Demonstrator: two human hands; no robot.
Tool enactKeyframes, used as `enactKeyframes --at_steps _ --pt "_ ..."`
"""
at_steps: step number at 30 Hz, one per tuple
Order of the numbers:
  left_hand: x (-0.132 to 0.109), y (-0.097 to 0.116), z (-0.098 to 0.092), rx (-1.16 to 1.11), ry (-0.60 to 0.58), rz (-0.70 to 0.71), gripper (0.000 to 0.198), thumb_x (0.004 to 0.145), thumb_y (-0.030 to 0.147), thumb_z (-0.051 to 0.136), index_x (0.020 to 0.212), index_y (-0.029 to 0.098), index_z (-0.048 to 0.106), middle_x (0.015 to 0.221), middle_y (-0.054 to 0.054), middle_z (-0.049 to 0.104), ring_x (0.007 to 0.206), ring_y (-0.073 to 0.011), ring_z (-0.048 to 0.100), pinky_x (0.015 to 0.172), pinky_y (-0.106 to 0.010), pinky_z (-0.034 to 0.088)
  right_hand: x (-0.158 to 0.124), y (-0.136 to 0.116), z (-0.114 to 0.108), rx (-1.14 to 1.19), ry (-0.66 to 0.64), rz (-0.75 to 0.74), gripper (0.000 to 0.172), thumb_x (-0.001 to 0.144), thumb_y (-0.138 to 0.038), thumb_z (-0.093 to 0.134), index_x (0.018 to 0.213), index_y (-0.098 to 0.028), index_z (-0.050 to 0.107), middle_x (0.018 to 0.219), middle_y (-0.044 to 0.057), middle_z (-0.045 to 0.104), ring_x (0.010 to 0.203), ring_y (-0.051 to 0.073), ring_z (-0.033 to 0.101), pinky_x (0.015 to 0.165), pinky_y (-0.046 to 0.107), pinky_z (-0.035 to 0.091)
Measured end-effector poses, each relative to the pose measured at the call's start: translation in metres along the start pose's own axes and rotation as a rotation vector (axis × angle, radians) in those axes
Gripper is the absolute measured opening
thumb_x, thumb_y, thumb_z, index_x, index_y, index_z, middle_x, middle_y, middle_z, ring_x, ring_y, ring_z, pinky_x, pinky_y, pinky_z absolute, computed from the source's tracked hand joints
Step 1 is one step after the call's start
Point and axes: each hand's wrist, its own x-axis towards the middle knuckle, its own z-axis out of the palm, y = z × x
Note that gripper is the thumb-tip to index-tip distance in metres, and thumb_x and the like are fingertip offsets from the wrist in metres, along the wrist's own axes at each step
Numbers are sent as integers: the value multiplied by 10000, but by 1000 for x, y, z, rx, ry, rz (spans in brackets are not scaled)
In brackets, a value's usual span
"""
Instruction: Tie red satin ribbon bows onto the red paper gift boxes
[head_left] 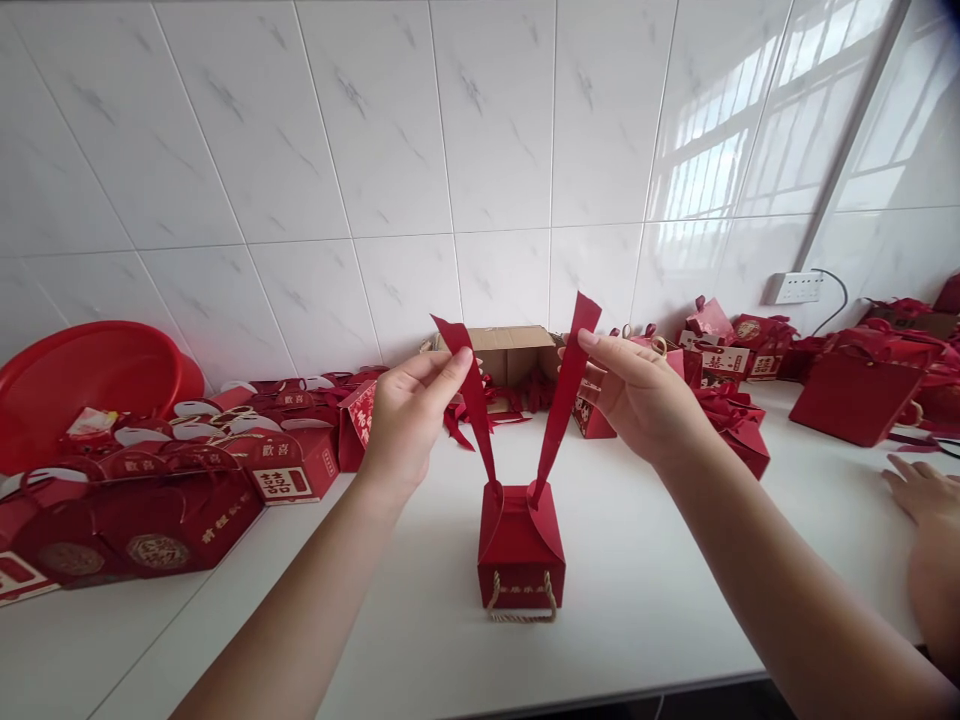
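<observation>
A small red gift box stands upright on the white table, its top folded together and a twisted gold cord handle hanging at its front. One red ribbon runs through the holes in its top, and both ends rise in a V. My left hand pinches the left ribbon end between thumb and fingers. The right ribbon end is pinched in my right hand. Both ends look taut above the box, and their tips are cut at a slant.
Finished-looking red boxes crowd the left, before a red plastic basin. An open cardboard box with loose ribbons sits by the tiled wall. More red boxes fill the right, near another person's hand on the table.
</observation>
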Motion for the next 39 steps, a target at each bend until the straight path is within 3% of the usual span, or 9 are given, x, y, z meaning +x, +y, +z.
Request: enactKeyframes --at_steps 10,19,23,27,32,36,39 --pt "1 -1 5 -49 12 -44 261 711 411 719 833 180 736 842 -48 724 816 -178 650 780 -308 498 1 5 4 -16 -3 -10 206 693 -451 733 658 -251 696 809 17 659 844 198 584 734 331 437" --pt "2 6 5 -33 -7 -40 258 723 423 702 791 174 708 788 -41 700 763 -178 645 705 -296 497 2 10 8 -16 -14 -17 189 704 -435 725 729 -248 720 837 26 680 867 192 611 768 342 464" --pt "2 8 8 -8 -86 -23 241 756 423 670 736 184 678 648 -7 645 659 -143 610 660 -271 484 4 8 14 46 -46 -4 193 703 -393 728 716 -209 672 758 10 668 674 140 620 689 317 483" --pt "-1 11 13 106 -289 -32 286 779 424 643 617 189 620 552 15 546 557 -120 523 566 -256 440 3 9 20 -43 -109 -23 167 714 -337 712 780 -191 668 618 -28 591 496 77 479 529 254 404" --pt "-2 8 16 223 -389 -90 255 747 426 668 656 189 650 624 -16 598 593 -148 541 539 -278 449 -3 18 21 14 -328 -54 126 766 -302 660 798 -196 721 599 -31 512 538 82 417 537 250 362" --pt "-1 5 12 213 -428 -122 205 731 397 687 733 192 691 751 -60 685 721 -209 627 625 -325 497 -4 26 19 -37 -329 -105 189 811 -380 639 888 -228 720 630 -26 544 574 92 445 566 254 382" --pt "1 3 5 193 -505 -179 198 759 380 657 716 193 706 757 -74 696 758 -223 634 733 -367 497 -3 27 15 -76 -332 -148 199 856 -394 582 880 -242 709 709 -5 609 666 116 540 646 270 449"
